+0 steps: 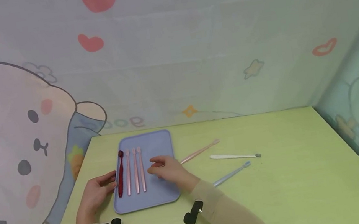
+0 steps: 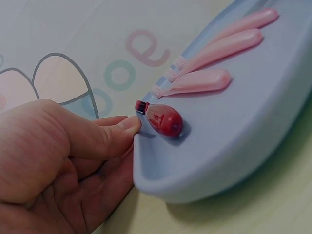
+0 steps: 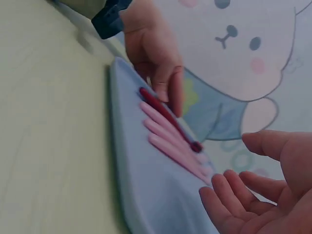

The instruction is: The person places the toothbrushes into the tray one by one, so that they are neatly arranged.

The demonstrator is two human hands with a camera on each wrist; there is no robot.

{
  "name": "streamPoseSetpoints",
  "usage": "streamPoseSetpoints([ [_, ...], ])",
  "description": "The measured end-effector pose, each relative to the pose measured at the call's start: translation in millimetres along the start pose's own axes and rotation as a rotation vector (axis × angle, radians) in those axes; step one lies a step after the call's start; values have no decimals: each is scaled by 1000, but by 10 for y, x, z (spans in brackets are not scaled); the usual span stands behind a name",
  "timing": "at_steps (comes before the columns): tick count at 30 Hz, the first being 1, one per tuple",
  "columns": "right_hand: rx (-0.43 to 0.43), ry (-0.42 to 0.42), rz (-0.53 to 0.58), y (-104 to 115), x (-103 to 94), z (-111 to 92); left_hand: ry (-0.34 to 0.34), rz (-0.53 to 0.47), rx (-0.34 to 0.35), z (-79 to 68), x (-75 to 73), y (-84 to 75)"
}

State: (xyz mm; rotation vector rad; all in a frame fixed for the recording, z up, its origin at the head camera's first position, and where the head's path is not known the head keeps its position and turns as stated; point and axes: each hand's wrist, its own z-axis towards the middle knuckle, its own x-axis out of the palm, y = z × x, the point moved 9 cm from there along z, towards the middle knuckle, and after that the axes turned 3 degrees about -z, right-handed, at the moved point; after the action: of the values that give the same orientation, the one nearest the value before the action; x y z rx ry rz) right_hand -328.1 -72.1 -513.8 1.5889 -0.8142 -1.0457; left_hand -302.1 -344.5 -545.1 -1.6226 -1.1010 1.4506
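Observation:
A blue-grey tray (image 1: 154,143) lies at the left of the table. My left hand (image 1: 96,194) pinches its left rim; in the left wrist view the thumb (image 2: 114,134) presses that rim beside a red toothbrush (image 2: 165,120). Three pink toothbrushes (image 1: 135,170) lie side by side right of the red one, heads toward the far edge. Over the tray's right half hovers my right hand (image 1: 170,169), its fingers (image 3: 234,195) loosely bent and apart from the thumb, with nothing between them.
Right of the tray lie another pink toothbrush (image 1: 201,151), partly hidden behind my right hand, a white toothbrush (image 1: 235,156) and a blue toothbrush (image 1: 232,173), its handle end covered by my forearm. A printed cloth wall (image 1: 191,48) stands behind the yellow-green table (image 1: 297,179).

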Motion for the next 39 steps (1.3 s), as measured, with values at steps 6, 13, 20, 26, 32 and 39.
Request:
streamPoseSetpoints([
  [6,-69,50,-91,11,-582,-354,-1,5,-8,-26,29,1],
  [13,-24,-13,-174,-352,-1324,-806,0,4,-3,-36,41,-22],
  [20,34,-108,-231,-563,-1853,-1179,0,-18,15,-37,26,-26],
  [26,117,-136,-249,-677,-2106,-1396,21,-88,39,-38,58,-23],
  [32,178,-179,-379,-767,-2260,-1503,8,-64,34,-34,46,-14],
  [39,195,-169,-440,-856,-2279,-1546,2,-44,20,-17,25,14],
])
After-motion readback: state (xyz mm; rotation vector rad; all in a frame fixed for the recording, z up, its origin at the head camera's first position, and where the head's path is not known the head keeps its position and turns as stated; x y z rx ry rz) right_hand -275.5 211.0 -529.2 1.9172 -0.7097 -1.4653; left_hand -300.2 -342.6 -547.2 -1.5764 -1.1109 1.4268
